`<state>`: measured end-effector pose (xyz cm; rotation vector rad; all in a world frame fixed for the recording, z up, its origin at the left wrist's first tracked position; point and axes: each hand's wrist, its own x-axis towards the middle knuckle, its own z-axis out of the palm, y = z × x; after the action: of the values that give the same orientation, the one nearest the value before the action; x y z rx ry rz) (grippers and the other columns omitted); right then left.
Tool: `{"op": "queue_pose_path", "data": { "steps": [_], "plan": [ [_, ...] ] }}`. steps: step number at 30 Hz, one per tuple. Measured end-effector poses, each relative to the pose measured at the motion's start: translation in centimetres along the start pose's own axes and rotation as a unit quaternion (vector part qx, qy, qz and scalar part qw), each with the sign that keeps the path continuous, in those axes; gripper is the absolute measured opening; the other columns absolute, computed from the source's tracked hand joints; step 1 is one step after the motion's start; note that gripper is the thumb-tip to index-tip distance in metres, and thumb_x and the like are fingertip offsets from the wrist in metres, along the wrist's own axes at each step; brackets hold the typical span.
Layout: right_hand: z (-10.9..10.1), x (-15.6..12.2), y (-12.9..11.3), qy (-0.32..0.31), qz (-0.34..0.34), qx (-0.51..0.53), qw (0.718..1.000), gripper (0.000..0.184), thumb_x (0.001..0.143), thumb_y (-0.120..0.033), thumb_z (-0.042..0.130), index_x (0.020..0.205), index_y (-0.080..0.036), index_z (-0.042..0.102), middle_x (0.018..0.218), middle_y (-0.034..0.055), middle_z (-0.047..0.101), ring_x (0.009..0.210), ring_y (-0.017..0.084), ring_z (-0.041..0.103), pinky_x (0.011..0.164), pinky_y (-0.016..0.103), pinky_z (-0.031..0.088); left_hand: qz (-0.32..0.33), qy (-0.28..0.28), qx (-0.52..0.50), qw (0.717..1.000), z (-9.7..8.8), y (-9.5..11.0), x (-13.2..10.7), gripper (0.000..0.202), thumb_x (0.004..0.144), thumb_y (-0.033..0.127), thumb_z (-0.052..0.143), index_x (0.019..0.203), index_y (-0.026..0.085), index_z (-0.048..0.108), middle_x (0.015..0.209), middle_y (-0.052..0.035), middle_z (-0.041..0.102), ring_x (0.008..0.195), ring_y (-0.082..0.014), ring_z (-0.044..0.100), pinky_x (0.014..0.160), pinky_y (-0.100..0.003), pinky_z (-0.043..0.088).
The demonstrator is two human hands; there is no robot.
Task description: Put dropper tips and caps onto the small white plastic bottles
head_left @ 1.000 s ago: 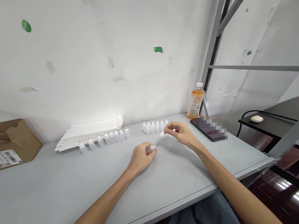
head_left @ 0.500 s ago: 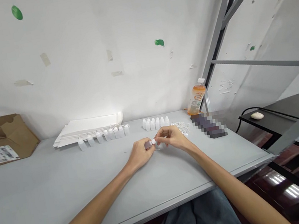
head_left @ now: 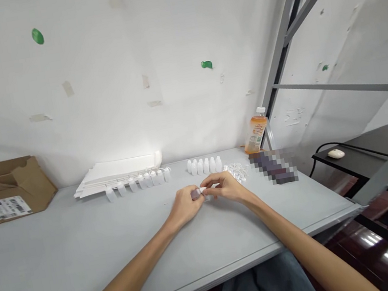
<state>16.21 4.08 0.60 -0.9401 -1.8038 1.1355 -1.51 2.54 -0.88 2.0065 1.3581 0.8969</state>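
Note:
My left hand (head_left: pixel 184 206) is closed around a small translucent squeeze bottle (head_left: pixel 195 194), held tilted on its side just above the desk. At its mouth end, the fingers of my right hand (head_left: pixel 229 187) pinch the white cap (head_left: pixel 203 191); the fingertips partly cover it. Behind my left hand, several similar bottles (head_left: pixel 140 181) stand in a loose row, with thin white loops at their tops. Beyond my hands, more bottles (head_left: pixel 205 166) are grouped close together. Beside them, right of centre, lies a pile of small white plastic pieces (head_left: pixel 236 172).
White flat sheets or envelopes (head_left: pixel 119 167) are stacked against the wall. An open cardboard box (head_left: pixel 39 186) sits at the left. An orange drink bottle (head_left: pixel 256 131) stands at the back right, near a pixelated dark object (head_left: pixel 274 167). A metal frame (head_left: pixel 278 59) rises on the right.
The view has tilted up slightly, so the desk items appear lower. My right fingers have closed further over the cap, while the bottle stays in my left hand.

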Motion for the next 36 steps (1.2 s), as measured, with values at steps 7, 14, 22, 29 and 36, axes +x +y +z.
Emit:
{"op": "queue_pose_path", "data": {
  "steps": [7,14,22,29,36],
  "plan": [
    [0.5,0.0,0.6,-0.024,-0.006,-0.098,0.995,0.037,0.086,-0.048,0.056,0.075,-0.015,0.067,0.065,0.0024,0.062,0.056,0.012,0.053,0.05,0.023,0.043,0.026,0.015,0.1,0.995,0.0,0.4,-0.1,0.016,0.075,0.021,0.048,0.059,0.018,0.049,0.059,0.0007,0.05,0.059,-0.0139,0.045,0.057,-0.026,0.03],
    [0.7,-0.1,0.8,-0.01,-0.018,-0.15,0.988,0.04,0.091,-0.046,0.048,0.064,-0.017,0.055,0.056,-0.0018,0.056,0.049,0.01,0.049,0.052,0.023,0.039,0.06,0.015,0.132,0.989,0.5,-0.1,-0.2,0.014,0.079,0.017,0.045,0.069,0.019,0.055,0.071,-0.0032,0.058,0.066,-0.0172,0.052,0.061,-0.027,0.033],
    [0.3,-0.3,-0.4,-0.024,-0.006,-0.043,0.999,0.03,0.078,-0.045,0.066,0.084,-0.016,0.066,0.068,0.0019,0.064,0.058,0.013,0.059,0.052,0.024,0.043,0.047,0.028,0.115,0.992,0.3,0.0,-0.2,0.017,0.083,0.021,0.044,0.068,0.02,0.051,0.069,-0.0021,0.057,0.066,-0.0172,0.052,0.06,-0.028,0.032],
    [0.3,-0.2,-0.1,-0.028,0.005,-0.069,0.997,0.034,0.082,-0.048,0.06,0.075,-0.015,0.067,0.061,0.0012,0.061,0.054,0.012,0.054,0.052,0.025,0.041,0.056,0.029,0.097,0.993,0.3,0.0,-0.4,0.017,0.085,0.023,0.043,0.07,0.02,0.05,0.072,-0.0024,0.057,0.068,-0.0174,0.053,0.062,-0.028,0.035],
    [0.4,-0.2,0.2,-0.009,-0.006,-0.077,0.997,0.032,0.083,-0.046,0.059,0.081,-0.016,0.066,0.069,0.0018,0.064,0.051,0.011,0.054,0.053,0.025,0.043,0.059,0.023,0.095,0.993,0.3,0.0,-0.3,0.015,0.083,0.019,0.044,0.068,0.02,0.048,0.071,-0.0021,0.055,0.068,-0.0174,0.052,0.062,-0.029,0.035]
  ]
}}
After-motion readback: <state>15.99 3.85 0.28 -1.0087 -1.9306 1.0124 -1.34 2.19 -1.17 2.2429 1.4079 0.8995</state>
